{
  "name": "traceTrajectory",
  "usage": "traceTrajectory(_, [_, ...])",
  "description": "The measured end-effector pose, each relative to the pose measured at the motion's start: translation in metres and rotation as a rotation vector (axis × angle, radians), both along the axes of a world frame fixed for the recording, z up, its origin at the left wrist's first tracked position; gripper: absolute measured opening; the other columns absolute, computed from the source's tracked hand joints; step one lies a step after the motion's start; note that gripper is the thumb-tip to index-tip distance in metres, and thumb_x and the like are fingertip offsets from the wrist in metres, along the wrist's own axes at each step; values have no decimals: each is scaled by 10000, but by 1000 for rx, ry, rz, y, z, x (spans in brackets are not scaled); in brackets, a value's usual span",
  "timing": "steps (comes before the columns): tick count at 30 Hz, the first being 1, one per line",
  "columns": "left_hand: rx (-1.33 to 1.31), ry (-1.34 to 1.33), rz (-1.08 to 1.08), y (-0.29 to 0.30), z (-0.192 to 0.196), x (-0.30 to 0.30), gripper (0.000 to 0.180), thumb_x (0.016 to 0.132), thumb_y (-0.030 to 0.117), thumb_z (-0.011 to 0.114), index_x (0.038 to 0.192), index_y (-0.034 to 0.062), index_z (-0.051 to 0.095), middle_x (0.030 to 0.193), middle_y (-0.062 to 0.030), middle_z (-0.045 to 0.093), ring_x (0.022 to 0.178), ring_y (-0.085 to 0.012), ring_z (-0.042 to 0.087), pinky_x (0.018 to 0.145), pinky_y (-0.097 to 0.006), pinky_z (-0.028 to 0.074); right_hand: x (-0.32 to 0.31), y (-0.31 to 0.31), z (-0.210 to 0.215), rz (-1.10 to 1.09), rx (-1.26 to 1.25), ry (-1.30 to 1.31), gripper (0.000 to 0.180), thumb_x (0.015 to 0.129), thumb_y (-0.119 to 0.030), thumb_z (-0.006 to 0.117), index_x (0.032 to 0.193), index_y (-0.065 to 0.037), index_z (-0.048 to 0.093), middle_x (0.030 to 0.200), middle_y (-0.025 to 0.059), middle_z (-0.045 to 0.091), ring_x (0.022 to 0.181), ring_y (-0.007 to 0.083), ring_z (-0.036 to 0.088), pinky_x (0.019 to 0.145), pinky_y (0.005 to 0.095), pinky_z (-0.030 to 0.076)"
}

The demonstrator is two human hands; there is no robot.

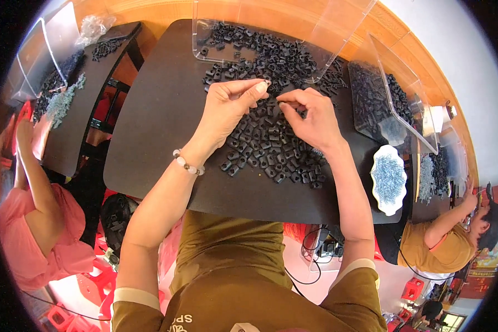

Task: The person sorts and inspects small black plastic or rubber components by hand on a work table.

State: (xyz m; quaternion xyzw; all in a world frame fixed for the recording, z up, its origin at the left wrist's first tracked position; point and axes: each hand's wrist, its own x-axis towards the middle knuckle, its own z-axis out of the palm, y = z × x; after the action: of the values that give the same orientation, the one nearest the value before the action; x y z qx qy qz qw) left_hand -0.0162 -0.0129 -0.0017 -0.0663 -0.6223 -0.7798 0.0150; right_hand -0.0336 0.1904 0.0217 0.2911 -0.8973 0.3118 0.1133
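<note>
Both my hands are raised over a dark table [155,105], close together above a spread of small black plastic pieces [271,149]. My left hand [232,105] has thumb and forefinger pinched together, with something tiny at their tips that is too small to name. A beaded bracelet [187,164] is on that wrist. My right hand [312,116] is also closed in a pinch, fingertips pointing toward the left hand. A small dark bit shows at its tips, but its kind cannot be made out against the black pieces behind.
A clear plastic bin [195,48] lies at the far side, black pieces spilling from it. Another clear bin [389,94] with black pieces stands right. A white scalloped dish [390,211] holds small blue-grey parts [389,180]. People sit at tables on both sides.
</note>
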Motion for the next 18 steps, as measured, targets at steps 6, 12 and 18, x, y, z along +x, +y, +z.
traceTrajectory(6, [-18, -8, -19, 4, 5, 4, 301, 901, 273, 709, 1086, 36, 726, 867, -26, 717, 696, -41, 541, 622, -190, 440, 1, 18, 7, 117, -541, -441, 82, 885, -88, 658, 919, -19, 686, 895, 72, 718, 813, 95, 644, 651, 245, 517])
traceTrajectory(12, [-38, -9, -42, 4, 4, 7, 307, 910, 270, 697, 1096, 27, 720, 875, -31, 716, 693, -43, 529, 634, -195, 436, 2, 28, 6, 263, -854, -649, 143, 913, -161, 653, 960, -27, 646, 880, 78, 676, 713, 85, 596, 614, 218, 489])
traceTrajectory(18, [60, -79, -146, 7, -1, 6, 333, 926, 273, 676, 1121, 3, 699, 866, -14, 694, 672, -36, 515, 616, -191, 420, 3, 28, 3, 107, -877, -693, 225, 957, -264, 625, 1042, -57, 653, 850, 19, 660, 780, 72, 583, 615, 207, 492])
